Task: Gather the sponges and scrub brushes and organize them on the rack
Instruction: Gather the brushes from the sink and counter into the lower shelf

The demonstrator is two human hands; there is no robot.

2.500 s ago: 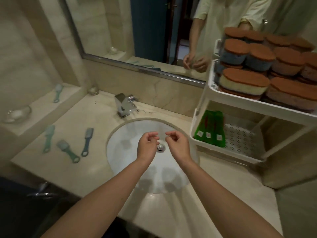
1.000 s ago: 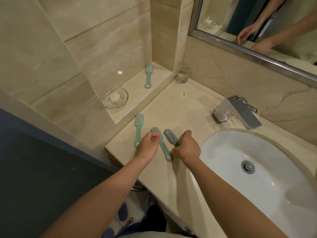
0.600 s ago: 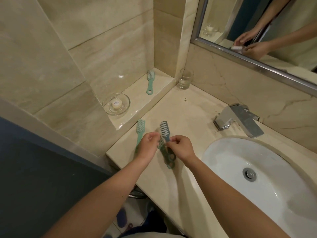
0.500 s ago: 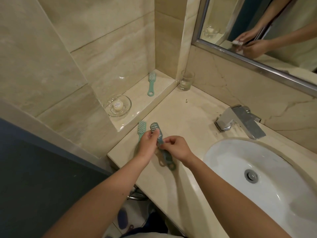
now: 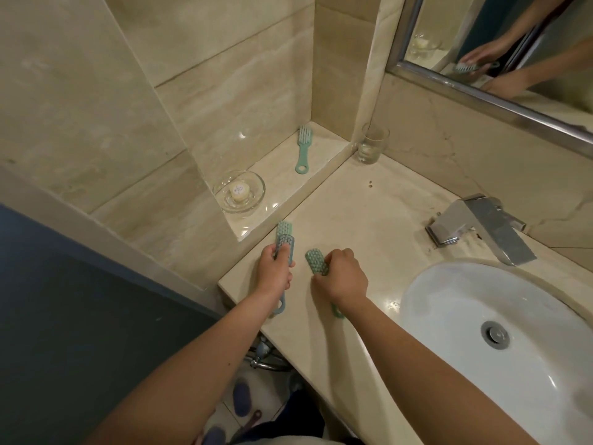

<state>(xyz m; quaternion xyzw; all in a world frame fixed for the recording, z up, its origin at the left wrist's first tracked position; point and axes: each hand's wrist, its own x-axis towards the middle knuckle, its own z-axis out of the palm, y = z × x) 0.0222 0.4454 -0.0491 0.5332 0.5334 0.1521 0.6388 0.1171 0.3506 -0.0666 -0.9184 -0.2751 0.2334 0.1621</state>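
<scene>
As R hand (image 5: 344, 275) holds green brush (image 5: 317, 261), head pokes past grip.

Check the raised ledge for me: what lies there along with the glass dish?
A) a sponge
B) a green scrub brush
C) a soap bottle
B: a green scrub brush lies on the ledge beyond the glass dish, while the left hand grips a blue brush and the right hand grips another green brush down on the counter.
</scene>
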